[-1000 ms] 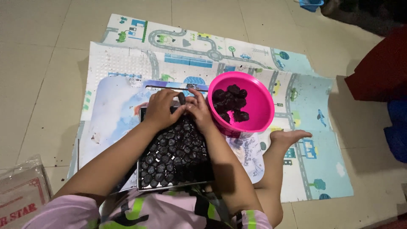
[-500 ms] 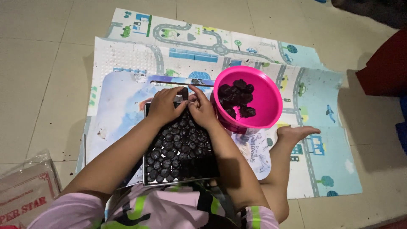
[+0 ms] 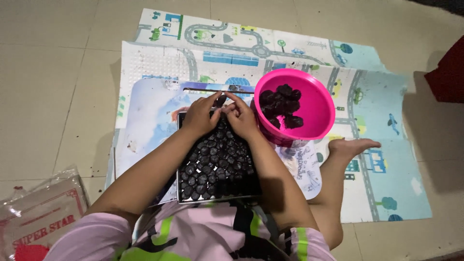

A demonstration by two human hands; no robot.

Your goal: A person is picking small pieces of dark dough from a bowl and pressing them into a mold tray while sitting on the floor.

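Observation:
A black seedling tray (image 3: pixel 215 164) with several soil-filled cells lies on my lap and the mat. My left hand (image 3: pixel 200 115) and my right hand (image 3: pixel 241 118) meet over the tray's far edge, fingertips pinched together on a small dark lump of soil (image 3: pixel 221 102). Which hand bears the lump I cannot tell. Just right of my right hand stands a pink bowl (image 3: pixel 309 113), its dark soil clumps (image 3: pixel 280 104) piled at its left side.
A play mat (image 3: pixel 290 53) printed with roads covers the tiled floor. My bare foot (image 3: pixel 350 145) rests right of the bowl. A clear plastic bag (image 3: pixel 41 212) lies at lower left. A dark red object (image 3: pixel 447 72) sits at the right edge.
Both hands stay at the tray's far edge, fingers working together. The camera view has shifted slightly, so the bowl and mat sit lower in the picture.

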